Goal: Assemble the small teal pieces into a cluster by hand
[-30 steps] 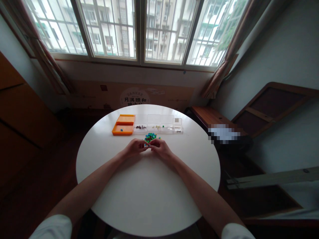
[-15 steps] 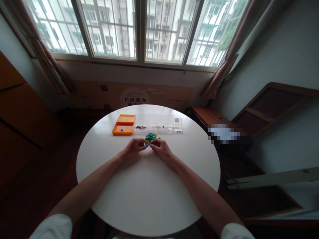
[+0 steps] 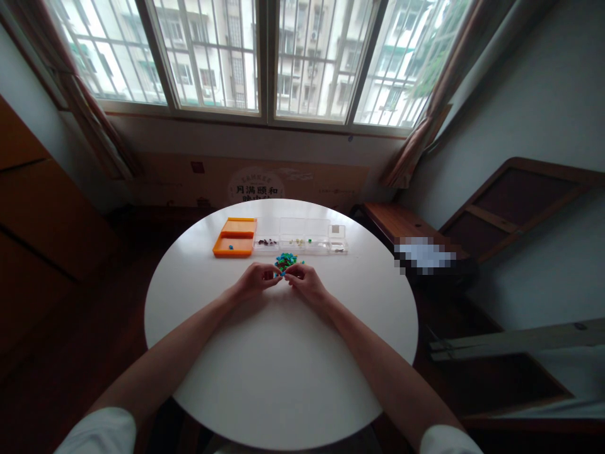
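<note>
Between tabletop centre and far edge: left hand and right hand pinch a small blue piece from both sides. Multicolored pile just beyond, about equally near each. Piece's long axis unreadable.

Pile on table, cases in row behind pile, window beyond.

A home room, judging by the tied curtains, barred window and round table.
</note>
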Demonstrator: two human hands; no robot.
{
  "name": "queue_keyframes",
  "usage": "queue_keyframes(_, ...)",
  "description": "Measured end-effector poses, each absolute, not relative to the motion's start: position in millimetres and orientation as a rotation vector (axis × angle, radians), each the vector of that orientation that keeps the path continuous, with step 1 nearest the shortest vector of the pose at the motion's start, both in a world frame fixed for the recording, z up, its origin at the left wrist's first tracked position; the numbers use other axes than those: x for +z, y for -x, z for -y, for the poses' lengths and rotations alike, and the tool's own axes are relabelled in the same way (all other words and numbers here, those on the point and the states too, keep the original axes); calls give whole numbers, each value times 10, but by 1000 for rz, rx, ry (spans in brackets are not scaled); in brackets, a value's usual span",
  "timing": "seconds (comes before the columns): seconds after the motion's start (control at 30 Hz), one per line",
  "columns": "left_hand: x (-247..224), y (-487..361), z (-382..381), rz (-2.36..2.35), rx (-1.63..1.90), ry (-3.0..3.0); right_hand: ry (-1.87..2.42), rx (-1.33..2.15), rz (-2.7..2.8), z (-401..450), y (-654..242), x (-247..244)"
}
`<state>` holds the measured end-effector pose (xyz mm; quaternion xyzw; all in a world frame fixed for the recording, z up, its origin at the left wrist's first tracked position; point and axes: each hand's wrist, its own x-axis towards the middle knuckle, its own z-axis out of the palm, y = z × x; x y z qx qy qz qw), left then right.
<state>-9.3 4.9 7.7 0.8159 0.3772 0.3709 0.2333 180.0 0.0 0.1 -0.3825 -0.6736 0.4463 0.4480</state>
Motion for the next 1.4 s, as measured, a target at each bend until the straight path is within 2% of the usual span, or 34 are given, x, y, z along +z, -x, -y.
queue_keyframes(0.87, 54, 76, -56, -987, 1046, -2164, 979, 1118, 1675, 11, -1809, 17)
queue_keyframes(1.4, 86, 84, -35, -1036, 932, -2166, 988, 1100, 1714, 33, -1812, 56)
